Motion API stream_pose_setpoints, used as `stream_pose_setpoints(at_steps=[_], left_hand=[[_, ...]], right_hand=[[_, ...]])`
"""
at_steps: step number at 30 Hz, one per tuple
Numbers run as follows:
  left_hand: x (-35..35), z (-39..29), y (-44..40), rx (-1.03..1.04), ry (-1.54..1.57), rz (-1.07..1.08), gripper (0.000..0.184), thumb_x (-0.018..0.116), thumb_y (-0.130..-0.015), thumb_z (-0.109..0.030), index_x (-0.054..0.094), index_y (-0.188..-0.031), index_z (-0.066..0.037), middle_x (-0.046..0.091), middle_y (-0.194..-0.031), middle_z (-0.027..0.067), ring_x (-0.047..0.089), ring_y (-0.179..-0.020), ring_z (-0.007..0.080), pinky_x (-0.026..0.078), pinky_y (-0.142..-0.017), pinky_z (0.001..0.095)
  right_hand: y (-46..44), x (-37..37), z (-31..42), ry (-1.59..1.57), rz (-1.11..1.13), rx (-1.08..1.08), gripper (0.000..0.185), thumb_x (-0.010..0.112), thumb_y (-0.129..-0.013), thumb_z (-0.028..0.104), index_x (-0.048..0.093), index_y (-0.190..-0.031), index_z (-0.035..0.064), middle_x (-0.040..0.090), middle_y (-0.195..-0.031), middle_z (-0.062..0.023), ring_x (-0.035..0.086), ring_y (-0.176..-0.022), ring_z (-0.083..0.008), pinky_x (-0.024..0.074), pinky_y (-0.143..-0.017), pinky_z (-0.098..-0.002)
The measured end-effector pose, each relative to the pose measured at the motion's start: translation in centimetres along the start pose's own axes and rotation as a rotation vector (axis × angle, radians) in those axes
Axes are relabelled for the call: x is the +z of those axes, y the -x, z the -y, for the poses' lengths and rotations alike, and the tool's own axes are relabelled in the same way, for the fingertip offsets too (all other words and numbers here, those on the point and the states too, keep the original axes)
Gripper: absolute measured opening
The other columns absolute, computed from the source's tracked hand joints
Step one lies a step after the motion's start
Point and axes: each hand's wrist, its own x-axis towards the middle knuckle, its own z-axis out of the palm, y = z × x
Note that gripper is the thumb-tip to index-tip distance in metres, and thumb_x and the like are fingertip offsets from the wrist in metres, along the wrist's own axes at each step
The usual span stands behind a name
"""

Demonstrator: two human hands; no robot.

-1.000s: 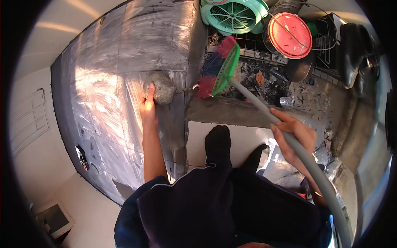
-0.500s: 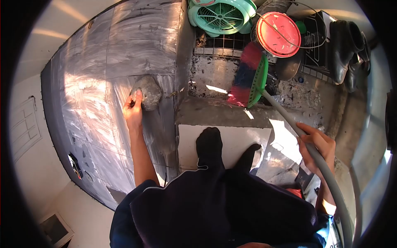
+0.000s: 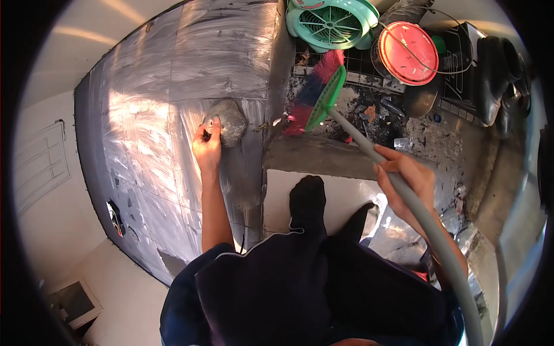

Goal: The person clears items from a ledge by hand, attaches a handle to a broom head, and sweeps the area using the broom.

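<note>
My right hand [image 3: 411, 181] is closed round the long grey handle of a broom [image 3: 326, 101], which has a green head and pink and dark-blue bristles. The bristles rest over a dirty floor ledge strewn with debris. On the left, my left hand [image 3: 208, 144] grips the near side of a rough, grey, rounded stone-like lump [image 3: 232, 124], thumb on top and fingers curled. This lump stands against a grey, white-smeared tiled surface [image 3: 144, 127].
A mint-green fan-like thing [image 3: 332, 26], a bucket with a red lid [image 3: 408, 52] and black boots [image 3: 493, 72] stand at the back. Black debris [image 3: 384, 109] litters the floor. My dark-socked foot [image 3: 307, 199] is on a white step [image 3: 277, 199]. Wires show in a hole [image 3: 115, 219].
The broom head has swung left and a little away from me, uncovering debris on the floor. My right hand has moved up and left with it. My left hand stays on the lump.
</note>
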Motion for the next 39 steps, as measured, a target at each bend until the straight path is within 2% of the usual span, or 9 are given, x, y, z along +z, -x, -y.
stream_pose_setpoints(at_steps=[11,14,23,25,27,30,34,35,39], left_hand=[[-0.7,1.6,-0.5,0.055,-0.208,-0.090,0.062,0.063,-0.091,-0.053,0.067,-0.120,0.002,0.060,-0.118,0.0235,0.057,-0.113,0.0346,0.043,-0.100,0.0391],[-0.7,2.6,-1.0,0.047,-0.300,-0.073,0.063,0.059,-0.092,-0.055,0.066,-0.122,0.000,0.057,-0.119,0.0230,0.055,-0.114,0.0359,0.041,-0.101,0.0401],[-0.7,2.5,-0.4,0.044,-0.410,-0.109,0.066,0.052,-0.094,-0.060,0.063,-0.127,-0.004,0.051,-0.126,0.0213,0.047,-0.118,0.0342,0.037,-0.103,0.0416],[0.0,1.5,0.2,0.265,-0.388,-0.179,0.050,0.062,-0.092,-0.042,0.060,-0.125,-0.005,0.051,-0.127,0.0202,0.047,-0.117,0.0333,0.038,-0.100,0.0398],[1.8,-3.2,2.7,0.543,-0.171,-0.178,0.042,0.068,-0.088,-0.029,0.059,-0.122,-0.005,0.052,-0.126,0.0194,0.048,-0.115,0.0335,0.038,-0.099,0.0390],[6.2,-8.6,6.7,0.870,-0.098,0.303,0.046,0.072,-0.075,-0.016,0.059,-0.119,-0.005,0.056,-0.123,0.0150,0.050,-0.115,0.0348,0.038,-0.101,0.0416],[15.4,-7.4,11.9,0.996,-0.224,0.956,0.088,0.076,-0.067,-0.022,0.036,-0.144,-0.010,0.043,-0.143,0.0169,0.031,-0.141,0.0415,0.019,-0.114,0.0595],[17.8,-6.3,12.3,0.852,-0.078,1.203,0.083,0.077,-0.069,-0.023,0.040,-0.143,-0.013,0.044,-0.145,0.0120,0.028,-0.143,0.0383,0.011,-0.116,0.0626],[22.3,-7.1,15.3,1.028,0.069,1.170,0.020,0.074,-0.078,-0.020,0.058,-0.083,-0.009,0.063,-0.088,0.0098,0.062,-0.098,0.0334,0.044,-0.086,0.0502]], right_hand=[[2.7,-9.6,3.9,0.265,0.065,0.204,0.012,0.068,-0.080,-0.004,0.057,-0.081,-0.0011,0.071,-0.104,-0.0234,0.070,-0.072,-0.0250,0.0528,-0.064,-0.0309],[2.4,-10.1,5.1,0.247,-0.013,0.135,0.017,0.070,-0.081,-0.002,0.054,-0.079,0.0007,0.071,-0.103,-0.0244,0.065,-0.066,-0.0157,0.0484,-0.060,-0.0267],[0.0,-4.9,5.7,-0.083,-0.080,0.204,0.017,0.073,-0.083,-0.001,0.058,-0.089,0.0004,0.070,-0.108,-0.0249,0.072,-0.075,-0.0226,0.0549,-0.065,-0.0270],[-1.0,-2.4,5.2,-0.132,-0.035,0.244,0.015,0.070,-0.087,0.002,0.056,-0.088,-0.0012,0.070,-0.108,-0.0220,0.061,-0.071,-0.0068,0.0479,-0.059,-0.0223],[-0.8,0.2,3.5,-0.115,-0.011,0.101,0.014,0.071,-0.086,0.001,0.057,-0.087,-0.0012,0.069,-0.108,-0.0225,0.064,-0.070,-0.0108,0.0503,-0.059,-0.0248],[-0.1,1.8,2.4,-0.039,0.206,0.039,0.014,0.071,-0.082,0.003,0.060,-0.089,0.0005,0.063,-0.113,-0.0265,0.069,-0.077,-0.0375,0.0571,-0.065,-0.0376],[1.7,0.1,1.9,0.079,0.235,0.042,0.013,0.071,-0.081,0.002,0.060,-0.088,0.0004,0.066,-0.112,-0.0245,0.070,-0.078,-0.0356,0.0567,-0.063,-0.0364],[2.0,-0.9,2.1,0.109,0.214,0.087,0.014,0.072,-0.081,0.002,0.060,-0.087,0.0004,0.067,-0.111,-0.0239,0.071,-0.078,-0.0349,0.0566,-0.063,-0.0360],[3.6,-4.2,4.6,0.198,0.117,0.234,0.014,0.073,-0.076,-0.002,0.060,-0.083,-0.0010,0.070,-0.106,-0.0205,0.072,-0.083,-0.0306,0.0561,-0.071,-0.0340]])
